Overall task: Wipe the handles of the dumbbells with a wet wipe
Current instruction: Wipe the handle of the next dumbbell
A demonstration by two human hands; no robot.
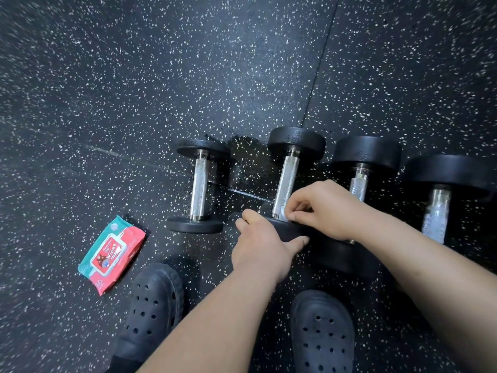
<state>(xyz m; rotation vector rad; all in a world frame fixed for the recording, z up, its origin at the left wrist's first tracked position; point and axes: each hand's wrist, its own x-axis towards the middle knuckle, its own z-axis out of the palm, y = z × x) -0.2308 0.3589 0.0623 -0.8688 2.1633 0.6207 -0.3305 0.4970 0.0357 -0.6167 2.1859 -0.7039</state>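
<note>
Several black dumbbells with knurled steel handles lie side by side on the speckled rubber floor. My left hand (265,246) grips the near weight plate of the second dumbbell (287,181). My right hand (320,208) pinches a white wet wipe (282,215) against the near end of that dumbbell's handle. The smallest dumbbell (199,188) lies to the left, untouched. A third dumbbell (360,181) is partly hidden behind my right hand. A fourth dumbbell (438,208) at the far right shows a whitish sheen on its handle.
A red and teal pack of wipes (111,255) lies on the floor at the left. My two feet in dark perforated clogs (156,300) stand at the bottom of the view. A seam (320,68) runs through the floor mats.
</note>
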